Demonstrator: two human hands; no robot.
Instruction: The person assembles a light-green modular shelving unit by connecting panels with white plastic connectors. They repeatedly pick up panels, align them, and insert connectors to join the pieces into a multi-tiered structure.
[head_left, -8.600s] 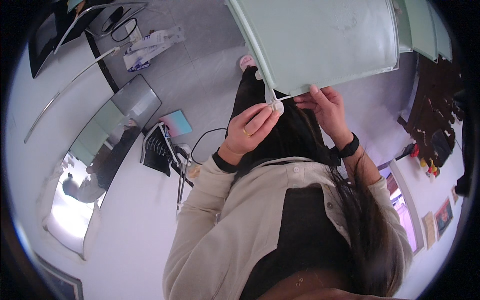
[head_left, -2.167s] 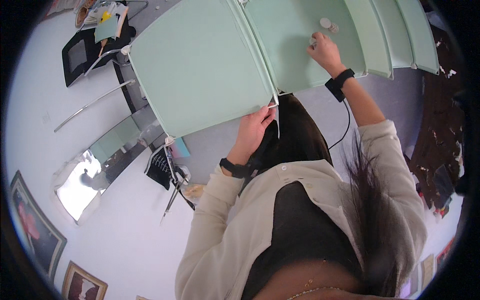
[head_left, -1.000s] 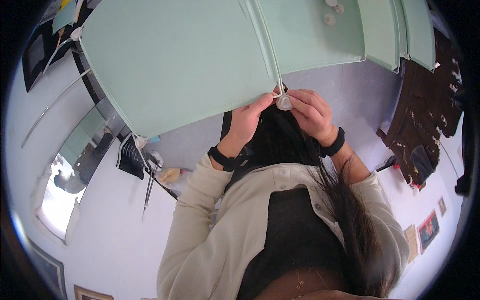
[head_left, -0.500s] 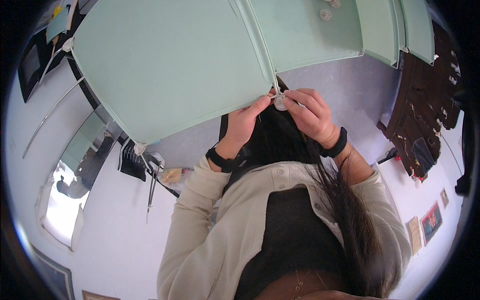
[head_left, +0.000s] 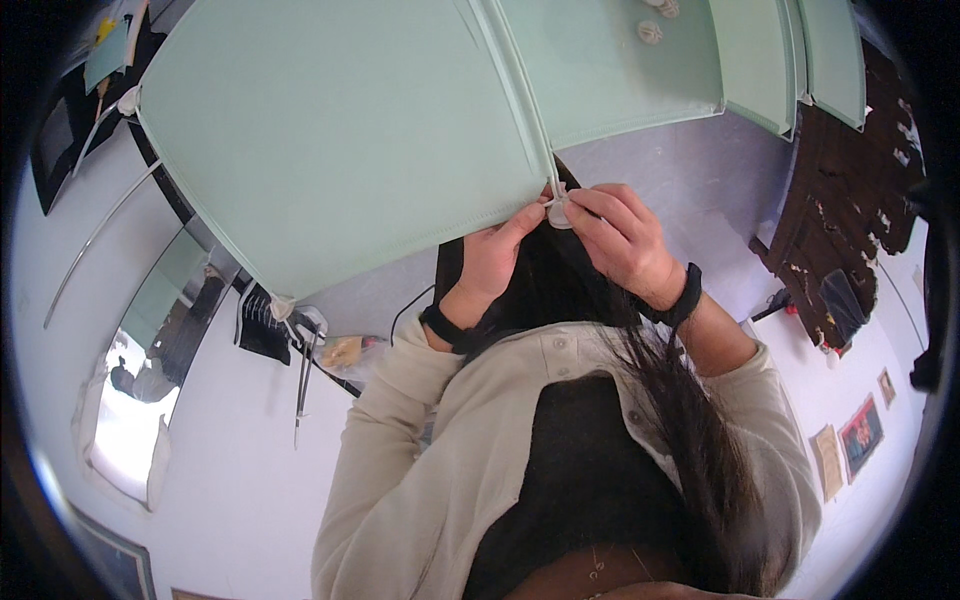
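Observation:
A large pale green panel with a stitched lower edge fills the upper left. At its lower right corner, thin white rods come down to a round white plastic connector. My right hand pinches this connector between thumb and fingers. From the left, my left hand grips the panel's corner beside the connector, thumb in front and the other fingers hidden behind the panel. Another white connector sits at the panel's lower left corner, with rods running down from it.
To the upper right are more green panels, with several round white connectors on one of them. A dark brown, torn-looking surface stands at the far right. Small pictures hang on the white wall. A mirror is at left.
Both hands have shifted slightly down with the connector and panel corner. My left thumb has moved a little nearer the connector. Both grips stay closed.

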